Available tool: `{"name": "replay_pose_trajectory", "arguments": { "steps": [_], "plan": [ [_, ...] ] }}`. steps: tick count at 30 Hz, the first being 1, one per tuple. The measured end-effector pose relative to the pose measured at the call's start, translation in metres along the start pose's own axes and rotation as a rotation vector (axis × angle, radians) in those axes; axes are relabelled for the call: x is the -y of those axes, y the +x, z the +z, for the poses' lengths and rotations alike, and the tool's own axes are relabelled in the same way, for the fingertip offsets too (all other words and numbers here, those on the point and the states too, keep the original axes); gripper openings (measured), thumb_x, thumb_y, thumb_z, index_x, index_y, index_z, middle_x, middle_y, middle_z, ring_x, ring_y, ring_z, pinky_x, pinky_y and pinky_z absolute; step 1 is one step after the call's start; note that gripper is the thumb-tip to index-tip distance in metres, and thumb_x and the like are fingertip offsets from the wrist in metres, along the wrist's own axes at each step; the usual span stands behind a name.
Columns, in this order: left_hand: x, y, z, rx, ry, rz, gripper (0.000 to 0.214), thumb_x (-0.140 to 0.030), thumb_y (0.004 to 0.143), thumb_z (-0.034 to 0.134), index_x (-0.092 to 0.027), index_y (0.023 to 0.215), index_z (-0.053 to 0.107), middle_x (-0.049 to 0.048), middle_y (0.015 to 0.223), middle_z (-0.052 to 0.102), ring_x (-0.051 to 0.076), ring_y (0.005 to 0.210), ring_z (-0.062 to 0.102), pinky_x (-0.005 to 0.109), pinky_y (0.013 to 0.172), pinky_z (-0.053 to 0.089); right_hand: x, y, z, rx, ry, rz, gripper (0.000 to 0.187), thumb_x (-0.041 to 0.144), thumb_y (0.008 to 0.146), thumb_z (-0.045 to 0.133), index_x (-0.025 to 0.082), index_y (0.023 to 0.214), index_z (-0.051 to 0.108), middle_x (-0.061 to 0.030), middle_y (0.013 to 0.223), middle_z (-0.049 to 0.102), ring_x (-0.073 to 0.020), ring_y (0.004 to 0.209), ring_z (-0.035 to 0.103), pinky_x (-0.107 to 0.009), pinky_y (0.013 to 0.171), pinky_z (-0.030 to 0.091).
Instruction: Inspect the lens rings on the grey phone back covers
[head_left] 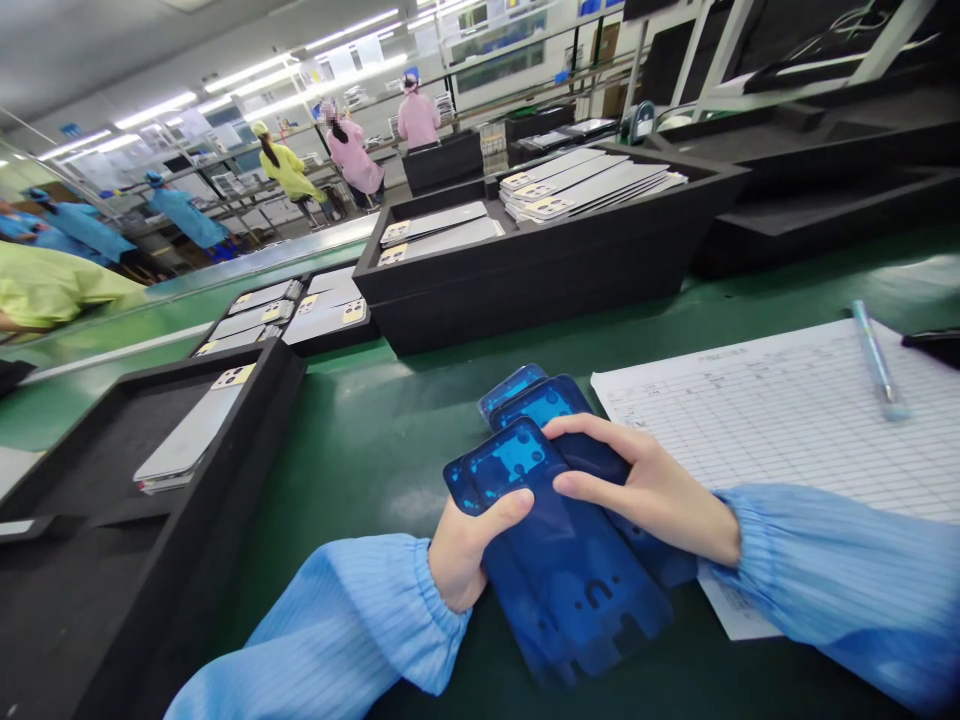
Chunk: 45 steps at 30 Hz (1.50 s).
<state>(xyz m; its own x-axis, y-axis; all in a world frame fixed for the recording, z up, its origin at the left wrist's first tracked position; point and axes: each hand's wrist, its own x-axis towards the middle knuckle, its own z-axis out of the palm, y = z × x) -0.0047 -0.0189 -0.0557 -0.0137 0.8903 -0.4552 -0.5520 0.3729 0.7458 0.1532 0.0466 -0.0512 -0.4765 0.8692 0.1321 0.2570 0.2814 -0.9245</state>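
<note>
Several blue, glossy phone back panels (577, 570) lie fanned in front of me, with light-blue patches around their camera ends. My left hand (469, 545) is closed on the left edge of the front panel, its thumb across the face near the top. From the other side, my right hand (645, 480) pinches at that panel's right edge, thumb on its face and fingers over the panel behind (551, 400). Whether it grips one panel or two I cannot tell. Parts of the rear panels are hidden by the front one and my right hand.
To the left, a black tray (281, 385) holds silver phone panels (187, 435). Another black tray (525, 275) with stacked panels (592, 185) stands ahead. At right, a pen (877, 360) rests on a printed form (750, 400) on the green table (352, 480). People work in the background.
</note>
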Motion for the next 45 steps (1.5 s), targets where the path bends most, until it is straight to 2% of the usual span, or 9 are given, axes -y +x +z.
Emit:
{"name": "replay_pose_trajectory", "arguments": {
  "steps": [7, 13, 20, 23, 26, 30, 33, 39, 45],
  "plan": [
    [0.0003, -0.0005, -0.0005, 0.018, 0.007, -0.017, 0.047, -0.020, 0.061, 0.070, -0.016, 0.107, 0.058, 0.0093, 0.088, 0.069, 0.027, 0.086, 0.062, 0.042, 0.084, 0.045, 0.0037, -0.0006, -0.0046, 0.088, -0.007, -0.018, 0.037, 0.038, 0.068, 0.064, 0.026, 0.101, 0.054, -0.0014, 0.105, 0.060, -0.0236, 0.097, 0.056, -0.037, 0.085, 0.047],
    [-0.0001, -0.0010, -0.0026, 0.051, 0.022, -0.044, 0.050, -0.019, 0.062, 0.069, -0.016, 0.110, 0.056, 0.0092, 0.087, 0.069, 0.027, 0.085, 0.063, 0.041, 0.083, 0.046, 0.0023, -0.0026, -0.0045, 0.095, -0.016, -0.028, 0.037, 0.036, 0.068, 0.065, 0.025, 0.102, 0.052, -0.0004, 0.103, 0.059, -0.0206, 0.094, 0.058, -0.033, 0.081, 0.049],
    [-0.0010, -0.0015, -0.0030, 0.082, 0.048, -0.035, 0.045, -0.018, 0.065, 0.067, -0.018, 0.109, 0.057, 0.0078, 0.086, 0.070, 0.025, 0.086, 0.063, 0.039, 0.083, 0.046, 0.0039, -0.0031, -0.0051, 0.079, -0.084, -0.064, 0.036, 0.036, 0.070, 0.063, 0.026, 0.102, 0.052, -0.0013, 0.105, 0.059, -0.0227, 0.098, 0.056, -0.035, 0.084, 0.048],
    [-0.0008, -0.0019, -0.0042, 0.097, 0.004, -0.043, 0.032, -0.017, 0.065, 0.065, -0.015, 0.097, 0.063, 0.0084, 0.085, 0.069, 0.026, 0.089, 0.061, 0.039, 0.083, 0.046, 0.0022, -0.0033, -0.0042, 0.069, -0.110, -0.071, 0.037, 0.036, 0.070, 0.063, 0.026, 0.103, 0.051, -0.0016, 0.107, 0.059, -0.0222, 0.100, 0.055, -0.034, 0.085, 0.047],
    [0.0003, -0.0021, -0.0073, 0.096, -0.077, -0.079, 0.015, -0.015, 0.062, 0.061, -0.011, 0.075, 0.068, 0.0096, 0.087, 0.069, 0.028, 0.088, 0.061, 0.041, 0.081, 0.047, -0.0017, -0.0048, -0.0027, 0.050, -0.129, -0.093, 0.038, 0.037, 0.070, 0.064, 0.026, 0.104, 0.051, -0.0004, 0.108, 0.058, -0.0209, 0.100, 0.055, -0.031, 0.085, 0.047],
    [0.0008, -0.0021, -0.0088, 0.063, -0.108, -0.103, 0.011, -0.013, 0.058, 0.057, -0.009, 0.062, 0.067, 0.0099, 0.086, 0.069, 0.028, 0.085, 0.062, 0.041, 0.078, 0.048, -0.0043, -0.0053, -0.0020, 0.033, -0.134, -0.104, 0.039, 0.036, 0.069, 0.064, 0.026, 0.104, 0.051, 0.0000, 0.108, 0.058, -0.0214, 0.101, 0.055, -0.031, 0.084, 0.048],
    [0.0000, -0.0019, -0.0075, 0.052, -0.086, -0.094, 0.015, -0.013, 0.059, 0.057, -0.010, 0.070, 0.067, 0.0090, 0.086, 0.069, 0.028, 0.086, 0.061, 0.040, 0.078, 0.048, -0.0021, -0.0036, -0.0024, 0.064, -0.101, -0.047, 0.039, 0.036, 0.069, 0.064, 0.025, 0.104, 0.051, -0.0006, 0.106, 0.059, -0.0209, 0.097, 0.057, -0.031, 0.083, 0.049],
    [0.0002, -0.0019, -0.0080, 0.076, -0.076, -0.057, 0.043, -0.011, 0.059, 0.057, -0.013, 0.102, 0.060, 0.0073, 0.086, 0.069, 0.027, 0.086, 0.062, 0.039, 0.077, 0.048, 0.0016, -0.0030, -0.0023, 0.157, 0.004, 0.080, 0.044, 0.038, 0.069, 0.064, 0.023, 0.107, 0.048, -0.0014, 0.102, 0.061, -0.0206, 0.090, 0.061, -0.033, 0.080, 0.051],
    [0.0010, -0.0016, -0.0057, 0.133, -0.011, -0.033, 0.045, -0.017, 0.068, 0.061, -0.015, 0.113, 0.053, 0.0084, 0.086, 0.069, 0.026, 0.090, 0.061, 0.036, 0.078, 0.048, -0.0006, -0.0036, -0.0015, 0.113, -0.009, 0.085, 0.047, 0.038, 0.068, 0.065, 0.022, 0.108, 0.048, -0.0015, 0.101, 0.062, -0.0202, 0.091, 0.060, -0.032, 0.079, 0.051]
  ]
}}
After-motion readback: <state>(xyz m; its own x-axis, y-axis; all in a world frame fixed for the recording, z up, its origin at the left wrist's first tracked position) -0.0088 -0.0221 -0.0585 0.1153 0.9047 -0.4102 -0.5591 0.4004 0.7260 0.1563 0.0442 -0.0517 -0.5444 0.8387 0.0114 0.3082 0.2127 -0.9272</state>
